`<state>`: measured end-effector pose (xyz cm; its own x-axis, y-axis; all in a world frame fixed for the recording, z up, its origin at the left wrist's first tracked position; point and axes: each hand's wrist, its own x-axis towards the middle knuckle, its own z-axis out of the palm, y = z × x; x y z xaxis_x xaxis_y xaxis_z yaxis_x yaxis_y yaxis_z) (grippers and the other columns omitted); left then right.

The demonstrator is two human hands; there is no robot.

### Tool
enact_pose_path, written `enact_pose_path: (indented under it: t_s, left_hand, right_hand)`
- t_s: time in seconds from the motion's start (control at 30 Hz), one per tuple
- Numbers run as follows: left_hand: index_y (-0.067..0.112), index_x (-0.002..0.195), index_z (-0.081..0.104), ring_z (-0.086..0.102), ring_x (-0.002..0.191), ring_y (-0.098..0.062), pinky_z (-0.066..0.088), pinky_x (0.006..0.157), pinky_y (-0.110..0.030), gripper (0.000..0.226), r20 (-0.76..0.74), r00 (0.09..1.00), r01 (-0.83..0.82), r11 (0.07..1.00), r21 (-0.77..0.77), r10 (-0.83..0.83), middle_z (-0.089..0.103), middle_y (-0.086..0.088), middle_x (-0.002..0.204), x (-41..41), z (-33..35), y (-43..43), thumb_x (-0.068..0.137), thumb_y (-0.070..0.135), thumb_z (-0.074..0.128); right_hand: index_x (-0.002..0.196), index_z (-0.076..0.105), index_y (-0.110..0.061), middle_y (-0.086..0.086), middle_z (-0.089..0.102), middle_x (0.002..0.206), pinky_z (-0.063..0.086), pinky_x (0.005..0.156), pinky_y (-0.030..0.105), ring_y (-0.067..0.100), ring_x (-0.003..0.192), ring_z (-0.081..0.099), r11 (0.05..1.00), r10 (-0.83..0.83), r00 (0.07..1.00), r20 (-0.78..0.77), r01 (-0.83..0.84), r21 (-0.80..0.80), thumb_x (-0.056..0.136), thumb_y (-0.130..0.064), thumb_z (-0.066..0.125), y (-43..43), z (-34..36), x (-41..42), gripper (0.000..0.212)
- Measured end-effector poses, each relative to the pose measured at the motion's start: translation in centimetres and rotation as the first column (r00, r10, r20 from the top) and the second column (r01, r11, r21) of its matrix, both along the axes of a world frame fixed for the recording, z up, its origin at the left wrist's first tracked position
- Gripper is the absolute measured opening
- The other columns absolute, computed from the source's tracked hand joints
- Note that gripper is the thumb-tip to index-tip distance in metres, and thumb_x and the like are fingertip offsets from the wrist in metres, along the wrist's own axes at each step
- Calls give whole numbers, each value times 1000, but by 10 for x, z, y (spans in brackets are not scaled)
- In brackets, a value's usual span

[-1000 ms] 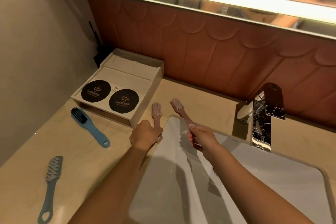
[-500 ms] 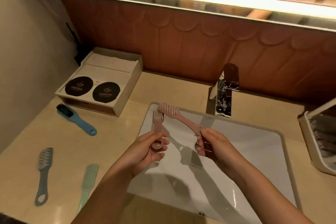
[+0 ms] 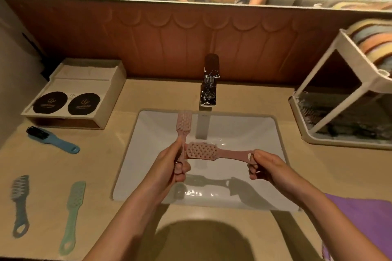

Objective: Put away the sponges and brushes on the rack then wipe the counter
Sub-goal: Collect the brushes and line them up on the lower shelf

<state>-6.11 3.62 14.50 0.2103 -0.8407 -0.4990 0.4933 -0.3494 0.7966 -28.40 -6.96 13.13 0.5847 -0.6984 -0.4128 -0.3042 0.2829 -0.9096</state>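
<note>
Over on the right stands the two-tier rack [image 3: 347,99]; its top shelf carries a stack of coloured sponges [image 3: 373,42], its lower tray holds dark shapes too blurred to name. Far left, the cream box [image 3: 110,99] shows two black round discs [image 3: 66,103] lying side by side in its front compartment; the back compartment looks pale and flat. The white sink [image 3: 152,167] sits in the middle under the chrome tap [image 3: 209,87].

Count the brushes — five in all: two pink ones held up over the sink, three lying on the tabletop [image 3: 101,167] at left; a blue brush with black bristles [image 3: 53,140] near the box, a grey-blue brush [image 3: 20,203] and a mint-green brush [image 3: 73,212] side by side nearer the front edge. One purple cloth [image 3: 364,220] lies at the lower right.

Now the hands — the left hand [image 3: 169,167] is clenched round the handle of the upright pink brush [image 3: 183,127], bristle head pointing at the tap; the right hand [image 3: 265,167] pinches the ringed handle end of the level pink brush [image 3: 203,150], its head reaching across to the other's handle.
</note>
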Motion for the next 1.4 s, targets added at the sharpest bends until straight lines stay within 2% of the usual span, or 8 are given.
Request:
enact_pose_path:
  t_s: [0.17, 0.27, 0.37, 0.5, 0.77, 1.0, 1.13, 1.4]
  left_hand:
    - [9, 94, 60, 39, 50, -7, 30, 44, -17, 21, 259, 959, 120, 993, -7, -114, 50, 3, 67, -34, 3, 2, 86, 29, 61]
    - [4, 96, 60, 40, 51, -8, 34, 49, -20, 25, 343, 933, 115, 993, 0, -109, 52, -1, 69, -52, 2, 3, 86, 26, 63]
    - [2, 101, 59, 41, 51, -8, 35, 50, -21, 28, 366, 924, 115, 993, -3, -106, 53, -5, 74, -71, 3, 2, 86, 25, 63]
    - [5, 101, 61, 43, 54, -9, 36, 49, -20, 22, 399, 910, 118, 993, 15, -114, 55, -9, 79, -90, 3, -3, 88, 23, 62]
    - [0, 104, 57, 45, 57, -11, 37, 52, -23, 27, 419, 891, 179, 984, 24, -172, 56, -11, 80, -134, 5, -23, 87, 21, 63]
    - [14, 83, 57, 44, 53, -8, 35, 49, -20, 12, 393, 870, 314, 949, 24, -298, 57, -2, 71, -164, 7, -53, 86, 23, 64]
    - [11, 100, 62, 41, 49, -7, 31, 48, -20, 19, 261, 920, 293, 955, 35, -292, 64, -2, 81, -180, 8, -81, 93, 27, 54]
    - [12, 84, 53, 41, 39, -6, 28, 36, -17, 16, 106, 968, 204, 962, 180, -226, 69, -3, 73, -190, 2, -138, 95, 18, 43]
  right_hand:
    - [72, 47, -10, 2, 44, 67, 47, 63, 18, 11, 59, 48, 993, -19, 995, -101, 7, -114, 100, -17, 36, 3, 3, -36, 31]
    - [75, 54, -8, 1, 46, 66, 41, 56, 14, 10, 58, 46, 949, -124, 975, -184, 62, -309, 98, -16, 41, 8, 8, -50, 27]
    - [103, 62, -19, -2, 55, 94, 40, 65, 19, 9, 69, 51, 811, -304, 906, -295, 84, -579, 95, -25, 48, 14, 10, -61, 17]
    - [131, 50, -24, -3, 43, 125, 37, 70, 27, 14, 93, 52, 623, -389, 797, -463, -143, -769, 94, -35, 48, 27, 23, -63, 38]
    - [137, 41, -33, -12, 39, 135, 44, 76, 28, 14, 108, 50, 627, -244, 820, -517, -273, -729, 92, -44, 47, 39, 31, -69, 46]
    - [116, 59, -31, -13, 57, 113, 44, 74, 30, 11, 92, 56, 637, -318, 853, -414, -131, -759, 90, -40, 54, 16, 22, -98, 27]
    - [104, 63, -27, -9, 60, 102, 46, 83, 42, 14, 85, 58, 642, -363, 869, -336, -28, -766, 88, -32, 60, -10, 15, -118, 17]
    - [105, 63, -22, -2, 61, 108, 45, 78, 34, 18, 96, 58, 660, -558, 735, -384, 113, -743, 87, -25, 62, -87, -4, -174, 18]
